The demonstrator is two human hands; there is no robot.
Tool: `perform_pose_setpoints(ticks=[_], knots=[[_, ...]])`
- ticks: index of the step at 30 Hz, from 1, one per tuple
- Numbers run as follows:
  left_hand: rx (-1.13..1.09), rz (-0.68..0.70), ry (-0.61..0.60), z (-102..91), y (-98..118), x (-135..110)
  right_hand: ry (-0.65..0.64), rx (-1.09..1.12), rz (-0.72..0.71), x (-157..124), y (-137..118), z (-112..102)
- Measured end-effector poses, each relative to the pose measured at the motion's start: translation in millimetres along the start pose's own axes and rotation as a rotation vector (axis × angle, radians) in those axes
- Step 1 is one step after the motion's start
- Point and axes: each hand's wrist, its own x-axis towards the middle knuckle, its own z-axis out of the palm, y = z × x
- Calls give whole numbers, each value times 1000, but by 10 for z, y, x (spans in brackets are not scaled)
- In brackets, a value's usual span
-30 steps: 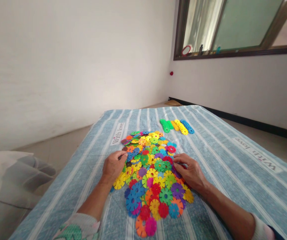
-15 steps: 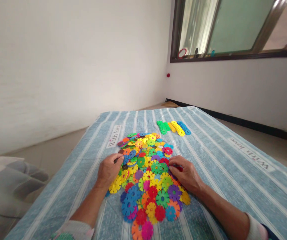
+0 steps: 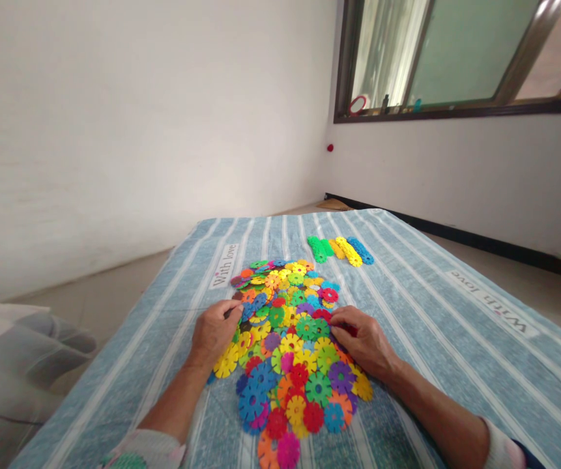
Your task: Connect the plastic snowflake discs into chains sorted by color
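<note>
A heap of flower-shaped plastic discs (image 3: 290,339) in many colours lies spread on the striped cloth, between my two hands. At its left edge rests my left hand (image 3: 215,331), fingers curled and thumb closed toward them, near blue and orange discs. Whether a disc sits between those fingertips is hidden. My right hand (image 3: 365,340) is on the right edge, its fingers bent in a pinch close to a red disc (image 3: 322,315). Some red shows under its palm, and what the fingertips hold cannot be made out.
Beyond the heap lie rows of joined or stacked discs: green (image 3: 317,249), yellow (image 3: 348,251) and blue (image 3: 360,250). A blue striped cloth (image 3: 436,339) covers the table. A sheer-covered object (image 3: 21,365) stands at the left, with a window (image 3: 456,52) at the upper right.
Both hands stay in nearly the same place and pose. The whole view has shifted very slightly; the discs look unmoved.
</note>
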Motion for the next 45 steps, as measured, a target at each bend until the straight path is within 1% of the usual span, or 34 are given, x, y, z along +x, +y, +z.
perform_pose_setpoints(ticks=[4,7,13,15,23,28,31,33,36,38,40,42,45], knots=[[5,4,8,0,14,-1,2,11,22,4,-10,-9],[13,10,3,5,17,2,21,76,88,19,2,-27],[19,10,1,10,10,1,133,298,393,75,36,-93],[21,7,0,8,14,1,163,335,454,88,34,-110],[25,8,-3,-7,43,-1,173,375,480,99,46,-143],[16,9,-1,5,40,1,164,338,447,106,97,-177],[16,3,-10,12,39,3,71,293,417,112,112,-261],[19,-2,-11,12,41,5,-51,278,343,117,100,-369],[23,0,-5,8,46,9,-327,209,194,119,41,-584],[23,4,-2,7,52,10,-536,158,132,112,-11,-711],[22,6,0,7,59,8,-694,130,93,98,-59,-784],[24,6,3,5,66,5,-774,77,69,78,-102,-794],[23,4,-4,0,75,1,-809,-77,38,47,-176,-725]])
